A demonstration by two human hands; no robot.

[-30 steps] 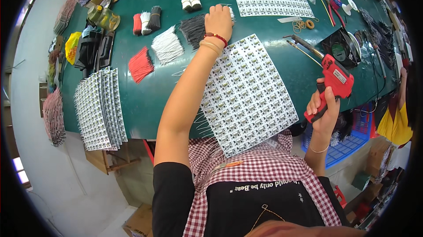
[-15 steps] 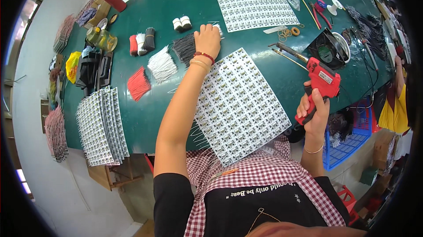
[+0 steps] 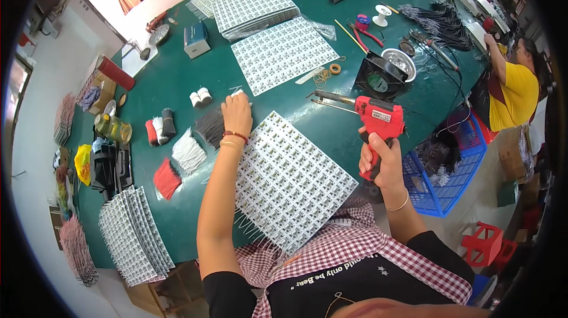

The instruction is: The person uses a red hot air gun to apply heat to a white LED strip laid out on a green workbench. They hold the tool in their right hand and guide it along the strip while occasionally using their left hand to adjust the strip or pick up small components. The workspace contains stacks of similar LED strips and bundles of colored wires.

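My right hand [image 3: 379,155] grips a red soldering gun [image 3: 378,118] by its handle, its metal tip pointing left over the table. My left hand [image 3: 237,115] is curled down at the far left corner of a white circuit-board panel [image 3: 296,182], beside a pile of black wires [image 3: 210,128]. Its fingertips are hidden; a bit of white shows by them, and I cannot make out what they hold. The panel carries rows of small components, with thin wires sticking out along its left edge. White wires [image 3: 189,151] and red wires [image 3: 167,178] lie further left.
Stacked panels [image 3: 133,235] stand at the left edge. Another panel [image 3: 284,53] lies ahead, near a blue box [image 3: 196,40]. A black fan [image 3: 378,75] and a metal bowl [image 3: 399,65] sit right. A blue crate [image 3: 444,176] is below; a person in yellow [image 3: 516,90] works far right.
The view has tilted up, showing more of the table's far side and the person at right. My left hand stays by the black wires; my right hand still holds the soldering gun.
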